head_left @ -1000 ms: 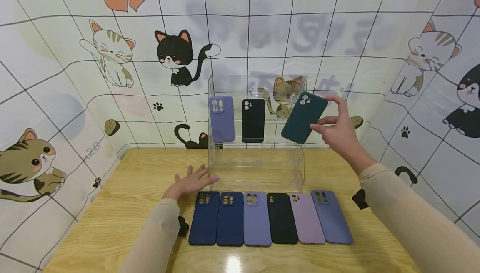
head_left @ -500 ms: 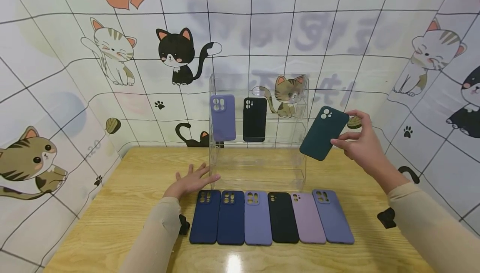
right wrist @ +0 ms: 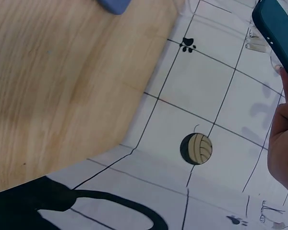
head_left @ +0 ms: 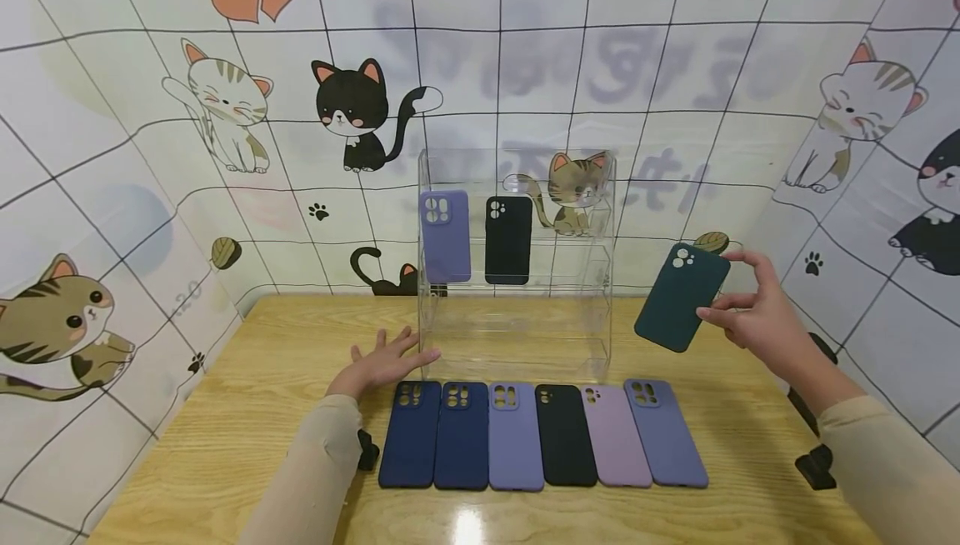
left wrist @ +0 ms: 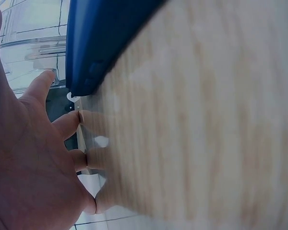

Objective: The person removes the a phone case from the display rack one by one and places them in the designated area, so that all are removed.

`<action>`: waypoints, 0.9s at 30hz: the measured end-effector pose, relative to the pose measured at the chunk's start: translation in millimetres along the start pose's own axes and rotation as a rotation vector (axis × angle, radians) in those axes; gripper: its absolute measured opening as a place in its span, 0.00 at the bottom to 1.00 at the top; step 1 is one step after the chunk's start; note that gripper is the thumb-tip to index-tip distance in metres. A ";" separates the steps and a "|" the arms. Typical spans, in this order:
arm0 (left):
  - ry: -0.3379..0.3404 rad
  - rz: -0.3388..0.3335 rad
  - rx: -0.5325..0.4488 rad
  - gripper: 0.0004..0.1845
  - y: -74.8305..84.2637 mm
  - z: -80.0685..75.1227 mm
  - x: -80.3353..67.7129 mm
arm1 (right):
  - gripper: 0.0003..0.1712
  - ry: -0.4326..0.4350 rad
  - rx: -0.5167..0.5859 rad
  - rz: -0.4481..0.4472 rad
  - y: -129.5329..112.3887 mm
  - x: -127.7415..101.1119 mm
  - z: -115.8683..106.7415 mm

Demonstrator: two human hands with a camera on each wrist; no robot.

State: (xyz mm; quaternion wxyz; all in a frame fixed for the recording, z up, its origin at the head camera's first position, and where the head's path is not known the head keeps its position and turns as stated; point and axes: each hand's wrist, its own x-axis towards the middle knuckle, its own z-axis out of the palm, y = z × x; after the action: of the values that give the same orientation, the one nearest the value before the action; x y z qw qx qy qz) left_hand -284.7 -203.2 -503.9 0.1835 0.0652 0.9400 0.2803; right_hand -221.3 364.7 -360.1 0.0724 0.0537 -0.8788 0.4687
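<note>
A dark green phone case [head_left: 682,298] hangs tilted above the right side of the table, pinched along its right edge by my right hand [head_left: 765,320]. In the right wrist view that green case [right wrist: 278,36] shows at the upper right corner. My left hand [head_left: 384,360] has its fingers spread on the tabletop, at the lower left corner of a clear acrylic display stand [head_left: 517,345]. On the stand's upper tier stand a lavender-blue phone case [head_left: 447,237] at the left and a black phone case [head_left: 507,241] beside it.
In front of the stand, a row of phone cases lies on the wooden table [head_left: 285,445]: two navy ones [head_left: 408,437], then a lavender-blue one [head_left: 515,441], a black one [head_left: 566,437], a pink-purple one [head_left: 617,437] and a blue-violet one [head_left: 667,437]. Cat-patterned cloth [head_left: 465,70] hangs behind.
My right hand has carried the green phone case away from the stand's upper right, moving right and down. The left hand stays at the stand's corner.
</note>
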 end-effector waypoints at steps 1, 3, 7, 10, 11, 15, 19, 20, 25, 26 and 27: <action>0.001 0.000 -0.001 0.59 -0.9 0.1 0.8 | 0.51 -0.002 -0.007 0.005 2.4 -1.6 -0.7; 0.004 -0.002 0.000 0.59 -3.0 0.9 2.8 | 0.51 -0.014 -0.015 0.010 6.7 -4.9 -2.3; 0.014 0.013 -0.010 0.59 -3.0 0.7 2.9 | 0.53 -0.032 -0.017 0.021 16.4 -9.9 -5.5; 0.009 0.015 -0.018 0.59 -1.7 -0.1 1.8 | 0.55 -0.057 -0.019 0.034 25.8 -12.0 -9.0; 0.006 0.013 -0.019 0.59 -1.2 -0.3 1.3 | 0.55 -0.065 -0.023 0.039 29.5 -12.5 -10.4; -0.004 0.000 -0.011 0.60 -0.1 -0.4 0.4 | 0.54 -0.127 -0.036 0.051 45.4 -15.1 -17.5; 0.004 0.010 -0.009 0.59 2.9 -0.9 -3.9 | 0.52 -0.241 -0.062 0.116 60.0 -19.5 -25.7; 0.005 0.010 -0.011 0.59 3.8 -1.3 -5.2 | 0.52 -0.278 -0.072 0.132 63.6 -20.8 -27.6; 0.009 0.025 -0.014 0.58 6.2 -2.7 -9.0 | 0.47 -0.464 -0.052 0.173 81.0 -27.2 -34.3; 0.009 0.026 -0.013 0.58 6.1 -2.6 -9.1 | 0.46 -0.501 -0.037 0.173 84.8 -28.4 -35.3; 0.009 0.028 -0.013 0.58 6.1 -2.6 -8.9 | 0.45 -0.535 -0.021 0.173 88.6 -29.5 -36.3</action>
State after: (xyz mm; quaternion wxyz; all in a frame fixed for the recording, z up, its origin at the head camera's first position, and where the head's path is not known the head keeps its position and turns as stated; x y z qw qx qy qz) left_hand -277.4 -201.4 -495.8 0.1759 0.0759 0.9379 0.2893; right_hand -203.9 444.8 -417.7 -0.2019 0.0994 -0.8728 0.4332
